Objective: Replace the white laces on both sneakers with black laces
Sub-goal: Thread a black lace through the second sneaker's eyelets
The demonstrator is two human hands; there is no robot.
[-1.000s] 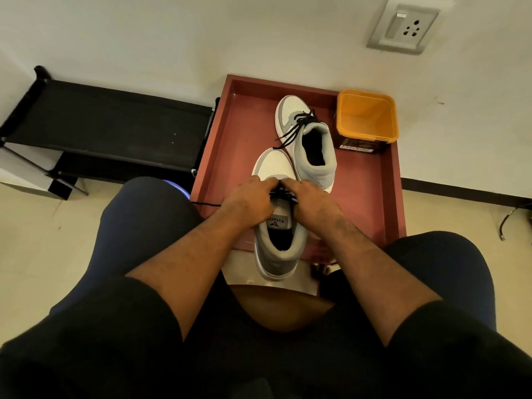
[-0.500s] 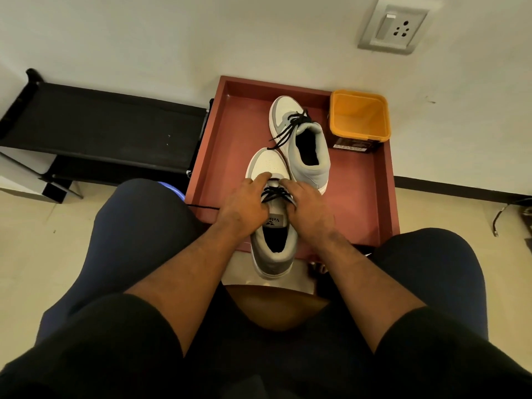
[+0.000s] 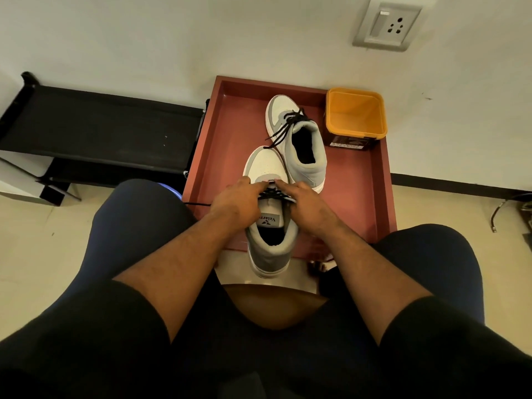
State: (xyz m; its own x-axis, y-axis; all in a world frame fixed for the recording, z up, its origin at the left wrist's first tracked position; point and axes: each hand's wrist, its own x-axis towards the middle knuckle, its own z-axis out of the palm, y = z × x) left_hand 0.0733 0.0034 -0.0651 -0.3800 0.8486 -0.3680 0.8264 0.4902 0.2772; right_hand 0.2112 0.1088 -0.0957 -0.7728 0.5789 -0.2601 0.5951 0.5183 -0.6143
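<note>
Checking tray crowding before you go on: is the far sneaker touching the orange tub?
Apart. The head view shows a strip of bare red tray floor between the far sneaker and the orange tub along their facing sides.

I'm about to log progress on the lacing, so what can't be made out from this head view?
- Lower eyelets of the near sneaker: covered by the left hand and right hand.
- Black lace on it: only a short stretch shows between the fingers; how far it is threaded is hidden.
- Far sneaker: its lace ends are too small to tell whether they are tied.
- Orange tub: label too small to read.
</note>
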